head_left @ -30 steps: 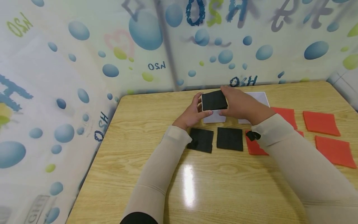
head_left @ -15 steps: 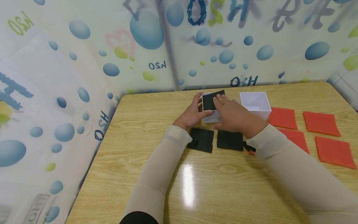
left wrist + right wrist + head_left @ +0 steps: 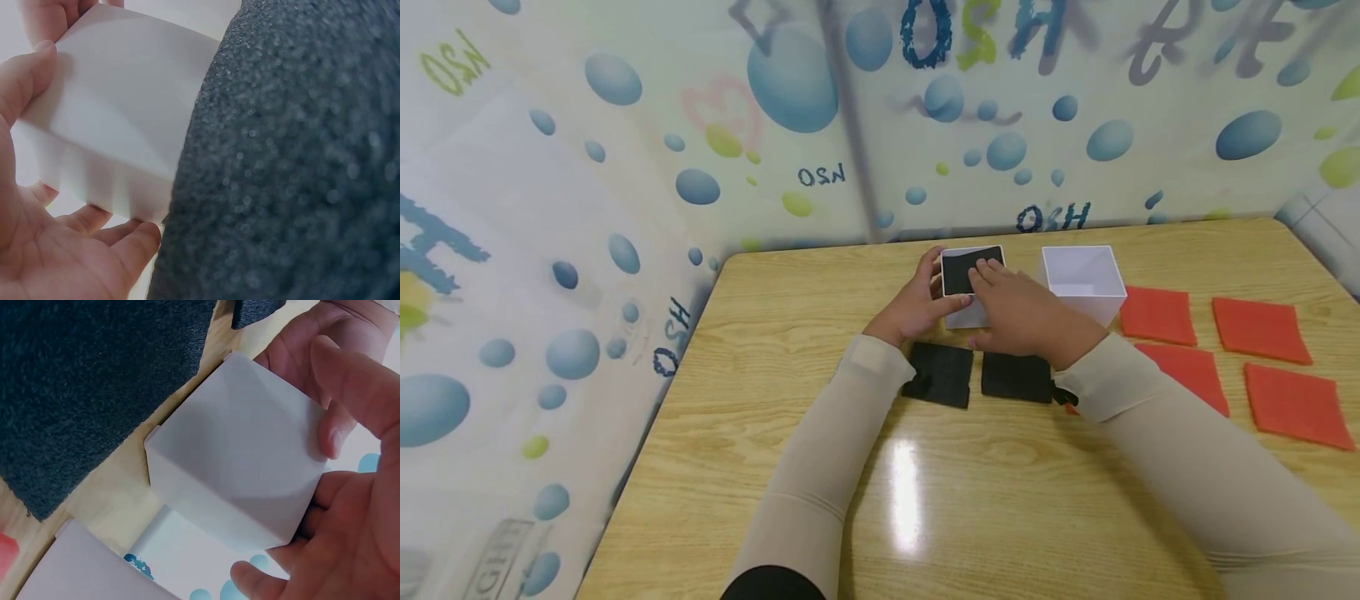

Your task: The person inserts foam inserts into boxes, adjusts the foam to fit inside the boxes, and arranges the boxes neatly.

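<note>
A white box (image 3: 967, 315) stands near the table's back edge, with a black piece (image 3: 958, 269) lying in its top opening. My left hand (image 3: 913, 308) holds the box from the left, thumb on the near side and fingers round the far left; the left wrist view shows the thumb and fingers on the white walls (image 3: 131, 81). The fingers of my right hand (image 3: 1026, 317) press on the black piece, thumb near the box's front. Two black squares (image 3: 937, 377) (image 3: 1015, 379) lie just in front of the box, the right one partly under my right hand.
A second white box (image 3: 1082, 283), its top uncovered, stands to the right. Several red squares (image 3: 1261, 331) lie on the right side of the wooden table (image 3: 737, 375). A patterned wall covering (image 3: 910, 150) rises behind the table and on the left.
My right hand has moved from the box's right side onto the black piece, which has turned and now sits within the rim. The second box has come into fuller view. My left hand stays.
</note>
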Tool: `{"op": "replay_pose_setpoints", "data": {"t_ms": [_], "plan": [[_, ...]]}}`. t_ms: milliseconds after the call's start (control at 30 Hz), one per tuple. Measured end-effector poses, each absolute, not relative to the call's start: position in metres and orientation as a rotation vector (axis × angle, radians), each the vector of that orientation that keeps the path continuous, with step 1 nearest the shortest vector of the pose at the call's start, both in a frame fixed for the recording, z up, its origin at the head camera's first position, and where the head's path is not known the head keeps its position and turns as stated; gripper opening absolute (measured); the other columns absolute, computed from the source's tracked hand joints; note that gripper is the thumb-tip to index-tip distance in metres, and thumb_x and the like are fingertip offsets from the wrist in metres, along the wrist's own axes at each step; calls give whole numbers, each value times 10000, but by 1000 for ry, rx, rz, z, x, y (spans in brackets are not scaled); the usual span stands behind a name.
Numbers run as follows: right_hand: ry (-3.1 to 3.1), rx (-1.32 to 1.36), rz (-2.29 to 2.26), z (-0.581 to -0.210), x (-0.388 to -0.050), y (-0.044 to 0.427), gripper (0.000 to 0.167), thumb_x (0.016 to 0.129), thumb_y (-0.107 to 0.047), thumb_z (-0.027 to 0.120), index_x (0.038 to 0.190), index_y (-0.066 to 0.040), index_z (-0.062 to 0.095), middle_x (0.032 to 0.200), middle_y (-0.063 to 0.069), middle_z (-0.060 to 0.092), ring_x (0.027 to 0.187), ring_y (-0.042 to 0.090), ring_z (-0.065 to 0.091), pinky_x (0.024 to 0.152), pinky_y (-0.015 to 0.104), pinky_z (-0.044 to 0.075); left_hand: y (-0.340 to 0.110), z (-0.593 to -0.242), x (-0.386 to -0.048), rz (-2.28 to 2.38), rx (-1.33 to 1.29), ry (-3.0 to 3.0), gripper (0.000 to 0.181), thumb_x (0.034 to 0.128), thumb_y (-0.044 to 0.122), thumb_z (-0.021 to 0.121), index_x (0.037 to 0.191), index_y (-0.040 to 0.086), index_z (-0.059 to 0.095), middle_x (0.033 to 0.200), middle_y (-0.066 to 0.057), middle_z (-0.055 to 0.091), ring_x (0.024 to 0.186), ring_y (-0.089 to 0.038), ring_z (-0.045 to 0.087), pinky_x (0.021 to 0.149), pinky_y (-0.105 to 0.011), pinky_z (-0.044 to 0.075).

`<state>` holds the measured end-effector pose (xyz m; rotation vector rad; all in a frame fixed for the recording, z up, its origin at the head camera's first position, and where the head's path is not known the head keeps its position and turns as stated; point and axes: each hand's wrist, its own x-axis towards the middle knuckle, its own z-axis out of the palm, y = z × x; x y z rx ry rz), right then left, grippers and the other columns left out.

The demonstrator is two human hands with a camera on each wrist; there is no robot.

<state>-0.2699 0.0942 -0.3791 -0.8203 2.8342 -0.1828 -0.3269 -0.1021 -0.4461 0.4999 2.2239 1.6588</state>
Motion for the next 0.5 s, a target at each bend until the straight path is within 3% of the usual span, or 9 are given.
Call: {"op": "replay_pose_setpoints", "data": {"t_ms": [233,500], "plan": [[2836,-869,-205,-384,-273,96,1011,910,-399,820,1590,132,295,1679,328,247,1586,476,200,1276,566,232,-103,-446,-325,1661,472,2231,949,1002,225,740,1667,310,67,1706,-94,256,1545,-287,384,1185,-450,434],[2843,-863,-195,-385,-275,94,932,933,-368,792,1572,135,337,1658,340,286,1562,493,260,1264,576,258,-102,-445,-323,1669,484,2226,933,1006,209,736,1661,305,78,1691,-99,277,1510,-285,426,1166,-455,454]]}}
